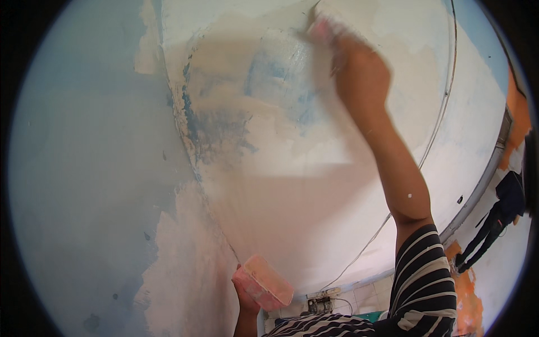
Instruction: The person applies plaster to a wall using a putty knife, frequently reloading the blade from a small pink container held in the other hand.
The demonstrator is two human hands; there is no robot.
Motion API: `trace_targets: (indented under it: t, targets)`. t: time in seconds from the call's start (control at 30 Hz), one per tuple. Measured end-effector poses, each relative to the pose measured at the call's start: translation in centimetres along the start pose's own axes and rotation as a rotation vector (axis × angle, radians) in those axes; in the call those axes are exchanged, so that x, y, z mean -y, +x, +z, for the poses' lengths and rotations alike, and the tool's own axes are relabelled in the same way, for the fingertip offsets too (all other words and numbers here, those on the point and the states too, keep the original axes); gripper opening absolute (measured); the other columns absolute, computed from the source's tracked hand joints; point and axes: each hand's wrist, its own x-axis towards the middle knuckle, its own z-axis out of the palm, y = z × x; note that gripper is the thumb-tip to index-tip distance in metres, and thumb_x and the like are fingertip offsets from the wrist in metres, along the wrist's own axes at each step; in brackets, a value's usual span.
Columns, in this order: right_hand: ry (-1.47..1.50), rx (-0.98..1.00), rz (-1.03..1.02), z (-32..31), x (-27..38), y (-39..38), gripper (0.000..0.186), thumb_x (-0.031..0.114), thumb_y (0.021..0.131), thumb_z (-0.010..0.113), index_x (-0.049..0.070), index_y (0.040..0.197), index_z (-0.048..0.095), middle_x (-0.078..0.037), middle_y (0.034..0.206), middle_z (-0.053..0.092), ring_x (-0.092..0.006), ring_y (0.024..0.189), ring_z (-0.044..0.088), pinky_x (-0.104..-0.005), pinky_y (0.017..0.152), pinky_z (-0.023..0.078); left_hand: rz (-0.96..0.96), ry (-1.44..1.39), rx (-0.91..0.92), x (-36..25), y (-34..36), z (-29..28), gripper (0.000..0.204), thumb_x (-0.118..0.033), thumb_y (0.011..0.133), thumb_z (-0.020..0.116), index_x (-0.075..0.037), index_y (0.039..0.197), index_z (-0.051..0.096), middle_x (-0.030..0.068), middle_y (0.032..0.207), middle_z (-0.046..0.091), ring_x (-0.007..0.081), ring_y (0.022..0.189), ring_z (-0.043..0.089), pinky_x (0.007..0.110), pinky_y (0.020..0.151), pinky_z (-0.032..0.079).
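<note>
Raised high, my right hand (361, 70) is closed around a pinkish putty spreader (325, 29) smeared with white. Motion blurs the tool, and its far edge lies against or very close to the wall (292, 140). Wet-looking off-white filler covers much of that wall, with blue paint showing through in patches. Low in the picture, my left hand (246, 297) grips a pink rectangular plastic tub (265, 283) by its left side. The tub is tilted, and pale residue coats its walls. Most of my left fingers are hidden behind it.
A wall corner runs down left of centre, beside a blue wall (84, 140) with filler patches. A thin cable (446, 95) hangs along the right. Electrical fittings (320, 304) sit low by white tiles. Another person (497, 216) in dark clothes stands far right.
</note>
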Motion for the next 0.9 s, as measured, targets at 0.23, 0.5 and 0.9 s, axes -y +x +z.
trace_targets:
  t: [0.23, 0.5, 0.9]
  targets:
    - [0.325, 0.685, -0.56, -0.6, 9.4, -13.6, 0.04, 0.011, 0.087, 0.058, 0.009, 0.126, 0.062, -0.012, 0.124, 0.068, -0.0307, 0.113, 0.065, -0.0473, 0.098, 0.05, 0.002, -0.005, 0.145, -0.2, 0.4, -2.7, 0.085, -0.078, 0.091, 0.041, -0.014, 0.146, 0.039, 0.0107, 0.139, 0.055, 0.0305, 0.126, 0.056, 0.049, 0.103, 0.049]
    - [-0.348, -0.064, -0.099, 2.6, -0.4, -2.7, 0.04, 0.009, 0.09, 0.056, 0.004, 0.13, 0.056, -0.015, 0.11, 0.064, -0.0338, 0.098, 0.063, -0.0464, 0.082, 0.053, 0.025, 0.025, 0.094, 0.0, 0.0, -2.5, 0.083, -0.077, 0.092, 0.041, -0.013, 0.145, 0.039, 0.0101, 0.139, 0.055, 0.0293, 0.126, 0.055, 0.047, 0.105, 0.047]
    - [-0.027, -0.42, -0.051, -1.4, -4.7, 1.6, 0.034, 0.009, 0.083, 0.064, 0.006, 0.116, 0.063, -0.011, 0.083, 0.06, -0.0298, 0.076, 0.057, -0.0435, 0.065, 0.05, 0.015, 0.041, 0.054, -0.3, 0.2, -1.8, 0.084, -0.077, 0.092, 0.042, -0.01, 0.143, 0.044, 0.0078, 0.13, 0.058, 0.0251, 0.12, 0.058, 0.044, 0.099, 0.05]
